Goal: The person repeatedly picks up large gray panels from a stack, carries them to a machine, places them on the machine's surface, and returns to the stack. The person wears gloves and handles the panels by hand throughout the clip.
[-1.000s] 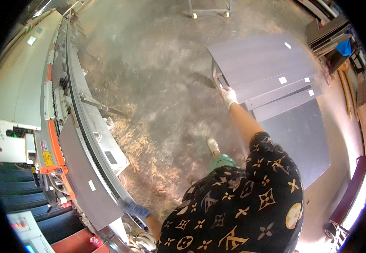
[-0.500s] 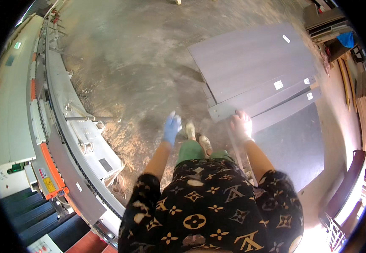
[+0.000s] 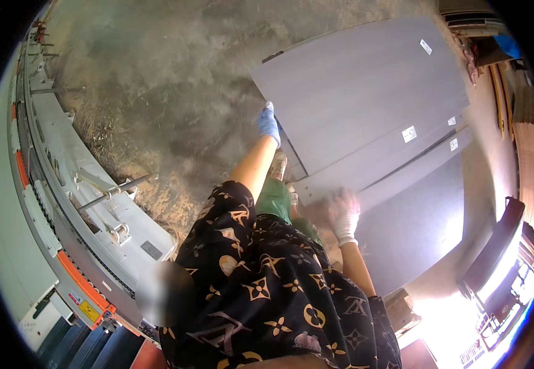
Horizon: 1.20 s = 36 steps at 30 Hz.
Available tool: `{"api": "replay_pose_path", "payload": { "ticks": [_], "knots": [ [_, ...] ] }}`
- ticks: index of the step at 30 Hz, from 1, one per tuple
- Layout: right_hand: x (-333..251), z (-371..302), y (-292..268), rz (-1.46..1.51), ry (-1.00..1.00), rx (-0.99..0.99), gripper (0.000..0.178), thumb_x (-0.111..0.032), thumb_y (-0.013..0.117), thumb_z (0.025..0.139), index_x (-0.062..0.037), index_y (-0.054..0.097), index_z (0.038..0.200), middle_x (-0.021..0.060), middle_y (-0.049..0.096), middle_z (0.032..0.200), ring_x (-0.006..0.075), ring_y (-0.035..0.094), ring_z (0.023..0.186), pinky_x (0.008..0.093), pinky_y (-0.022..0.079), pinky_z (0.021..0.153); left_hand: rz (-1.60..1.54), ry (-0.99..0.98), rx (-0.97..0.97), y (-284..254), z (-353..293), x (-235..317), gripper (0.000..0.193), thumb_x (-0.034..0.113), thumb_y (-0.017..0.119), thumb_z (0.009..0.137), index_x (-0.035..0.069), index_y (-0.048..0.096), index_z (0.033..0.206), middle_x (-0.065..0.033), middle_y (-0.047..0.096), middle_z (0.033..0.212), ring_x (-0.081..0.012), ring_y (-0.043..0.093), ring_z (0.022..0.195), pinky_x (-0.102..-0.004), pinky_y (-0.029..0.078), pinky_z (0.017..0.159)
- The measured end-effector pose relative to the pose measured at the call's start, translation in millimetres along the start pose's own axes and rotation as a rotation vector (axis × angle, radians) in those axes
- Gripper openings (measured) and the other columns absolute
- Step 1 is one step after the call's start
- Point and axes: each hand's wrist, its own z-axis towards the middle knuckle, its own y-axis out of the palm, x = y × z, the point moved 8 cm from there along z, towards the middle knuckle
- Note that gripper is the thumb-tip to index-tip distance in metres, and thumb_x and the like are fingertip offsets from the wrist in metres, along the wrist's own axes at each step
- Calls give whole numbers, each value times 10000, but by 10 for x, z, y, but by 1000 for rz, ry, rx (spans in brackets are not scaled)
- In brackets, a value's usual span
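My left hand (image 3: 268,125), in a blue and white glove, is at the left edge of a large grey panel (image 3: 365,86). Its thumb points up along that edge and the fingers look closed on it, though they are partly hidden. Over a narrow grey strip panel (image 3: 377,172) at the near side is my right hand (image 3: 344,216), in a white glove. Motion smears its fingers, which look stretched out with nothing in them. Beneath the strip lies a darker grey panel (image 3: 417,221). Small white labels (image 3: 409,134) stick to the panels.
A long machine with a chain track and orange guards (image 3: 82,280) runs along the left side. Its metal bar (image 3: 116,194) juts toward my feet, over sawdust on the floor (image 3: 156,215). Stacked brown boards (image 3: 530,166) stand at the far right.
My left hand has moved forward and right, from free air to the large panel's edge. My right hand has drawn back from the strip's near-left end. The view has shifted right.
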Motion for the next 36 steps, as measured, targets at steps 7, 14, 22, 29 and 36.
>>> {"api": "replay_pose_path", "payload": {
  "ticks": [7,14,22,29,36],
  "knots": [
    [-33,164,-22,73,12,27,366,-206,687,694,-130,625,1047,140,504,1280,375,409,1225,498,294,1038,-85,-25,-120,-205,449,-489,569,499,503,893,55,481,1248,-94,551,1223,-231,556,1080,-393,458,935],
    [518,67,149,850,435,183,354,-219,654,828,-94,530,1135,90,567,1069,220,546,969,321,468,838,163,-43,-150,44,-768,278,362,407,594,863,122,529,1076,-49,608,948,-170,615,828,-344,535,726],
    [600,410,-817,2149,385,84,696,-543,583,817,-29,451,1268,136,529,1220,292,521,1096,397,424,962,206,-71,-301,-166,-2302,85,316,303,615,873,51,485,1013,-44,524,911,-153,573,783,-330,578,629],
    [77,-538,-1036,1851,672,-227,479,-367,654,819,-39,529,1146,113,600,1080,261,583,980,403,499,853,68,95,5,-968,-3044,-294,547,543,511,843,89,486,1148,-97,585,1001,-207,580,902,-436,514,781],
    [-557,-1875,-579,1985,490,-791,540,-293,685,798,-109,447,1247,143,459,1276,316,484,1159,505,463,933,-4,397,-22,-2638,-4305,195,478,388,381,966,-11,505,1198,-116,574,1123,-212,580,954,-329,483,859]
  ]
}}
